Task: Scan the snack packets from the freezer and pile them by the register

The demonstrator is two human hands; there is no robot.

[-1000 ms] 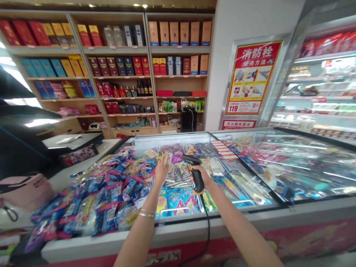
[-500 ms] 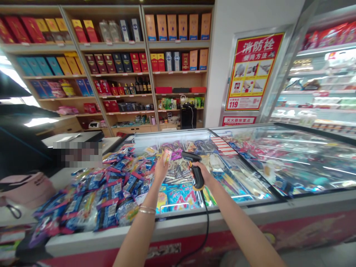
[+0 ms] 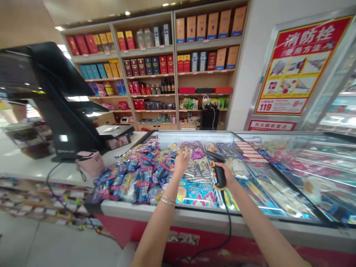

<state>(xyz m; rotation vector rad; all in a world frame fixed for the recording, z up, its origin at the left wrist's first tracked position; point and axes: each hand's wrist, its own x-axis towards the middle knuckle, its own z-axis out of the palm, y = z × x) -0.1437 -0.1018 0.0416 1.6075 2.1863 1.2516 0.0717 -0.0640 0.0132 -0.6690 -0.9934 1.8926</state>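
View swung left, black scanner (image 3: 220, 177) in right hand (image 3: 226, 176)

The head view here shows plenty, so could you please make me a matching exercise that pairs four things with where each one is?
Things:
1. barcode scanner
2. thin bangles
3. pink handbag
4. red-and-yellow fire hydrant poster

Places:
A. on the white counter
B. in the right hand
C. on the white wall
D. on the left wrist

Pairs: 1-B, 2-D, 3-A, 4-C
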